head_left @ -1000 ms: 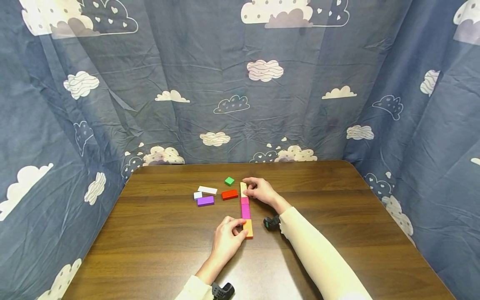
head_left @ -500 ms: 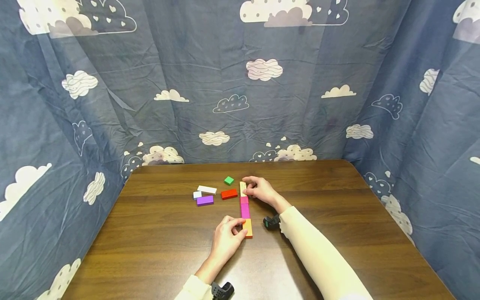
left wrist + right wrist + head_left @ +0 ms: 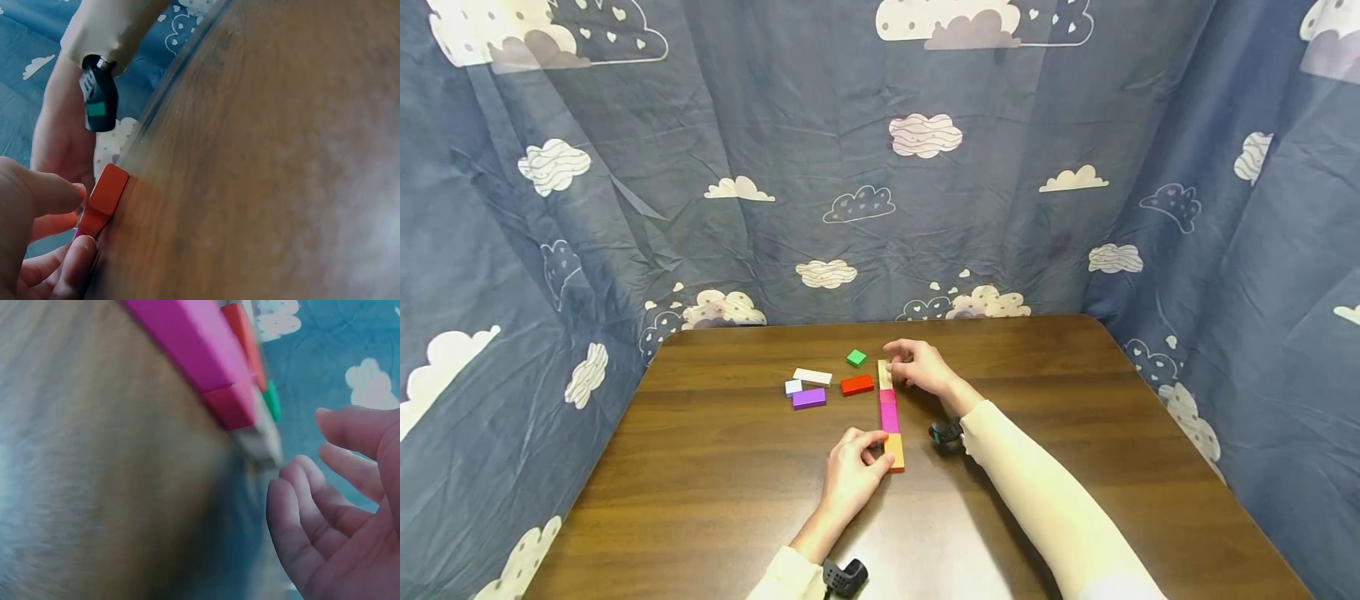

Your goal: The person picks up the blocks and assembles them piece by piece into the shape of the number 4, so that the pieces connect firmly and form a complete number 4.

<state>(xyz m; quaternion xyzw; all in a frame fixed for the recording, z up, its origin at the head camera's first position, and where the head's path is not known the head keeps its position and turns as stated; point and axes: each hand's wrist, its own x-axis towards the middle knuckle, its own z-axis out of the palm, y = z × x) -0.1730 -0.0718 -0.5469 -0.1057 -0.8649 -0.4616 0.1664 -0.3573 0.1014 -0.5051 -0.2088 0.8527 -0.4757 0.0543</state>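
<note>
A straight row of blocks runs away from me on the wooden table in the head view. My left hand [image 3: 850, 475] pinches the orange block [image 3: 894, 453] at the near end between thumb and fingers; the left wrist view shows the orange block [image 3: 107, 192] close up. Beyond it lie a magenta block [image 3: 889, 417], a short pink block [image 3: 887, 396] and a pale wood-coloured block [image 3: 883, 376]. My right hand [image 3: 925, 368] is beside the pale block. In the right wrist view, its fingers [image 3: 284, 509] are spread apart with nothing between them.
Left of the row lie a red block [image 3: 857, 384], a green block [image 3: 856, 358], a white block [image 3: 812, 377], a small light blue block [image 3: 793, 387] and a purple block [image 3: 808, 399]. A cloud-patterned curtain [image 3: 820, 150] hangs behind the table [image 3: 715, 500].
My right hand has let go of the pale block and lifted slightly away. My left hand still holds the orange block in the same place.
</note>
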